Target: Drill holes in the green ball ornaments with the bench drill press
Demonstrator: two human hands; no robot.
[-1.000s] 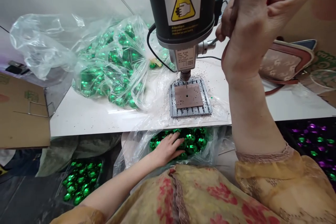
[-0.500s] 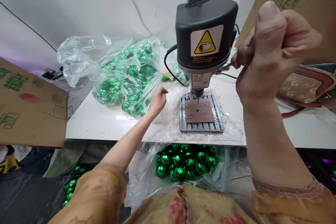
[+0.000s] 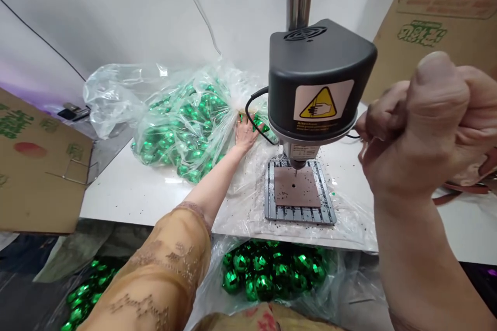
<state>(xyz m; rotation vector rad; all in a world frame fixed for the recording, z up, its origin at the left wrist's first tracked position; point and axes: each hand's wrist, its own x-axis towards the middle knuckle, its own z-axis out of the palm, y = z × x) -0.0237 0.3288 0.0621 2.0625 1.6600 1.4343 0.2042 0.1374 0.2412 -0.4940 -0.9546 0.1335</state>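
Head view: the left hand (image 3: pixel 245 137) is at green balls (image 3: pixel 261 124) right of the bulging clear bag (image 3: pixel 112 93), far on the table (image 3: pixel 116 191), its grip spread; whether it holds one, I cannot tell. The right hand's (image 3: pixel 419 134) grip is curled tight, right of the drill press (image 3: pixel 318 62), contents hidden. Faceted balls (image 3: pixel 264 285) lie near, below the table edge.

A: Lighting, as we see it?
B: Bright, cool, diffuse; violet tint on the wall (image 3: pixel 135 15), far left; dimness under the table (image 3: pixel 124 194).
A: Glare?
B: We list glints on green balls (image 3: pixel 264 285), sheen on the clear bag (image 3: pixel 111 90).
A: Definition?
B: Warning label (image 3: pixel 324 102) sharp, small print blurred; right hand (image 3: pixel 421 132) enlarged by wide-angle stretch.
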